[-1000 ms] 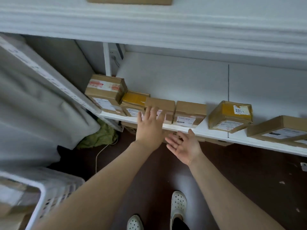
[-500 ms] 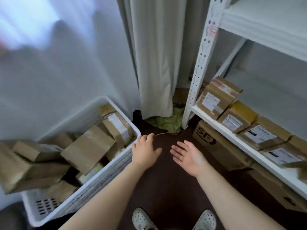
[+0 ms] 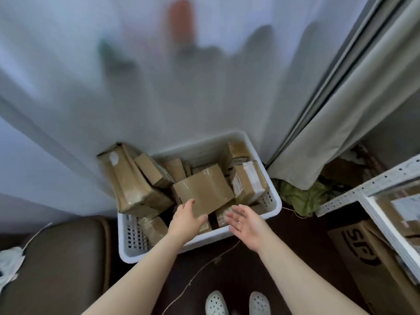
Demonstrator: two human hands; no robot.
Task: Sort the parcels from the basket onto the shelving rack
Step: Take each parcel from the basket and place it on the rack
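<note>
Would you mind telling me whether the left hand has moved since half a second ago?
Yes. The left hand was outside the white basket; now it reaches over the rim onto the top parcel.

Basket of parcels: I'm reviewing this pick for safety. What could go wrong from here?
1. The left hand touches only the near edge of the flat top parcel, while the right hand is open and off it; lifted one-handed, it might slip.
2. The tall parcel overhangs the left side of the basket and could topple out if the pile shifts.
3. A thin cord lies on the floor by the shoes, a possible trip.
</note>
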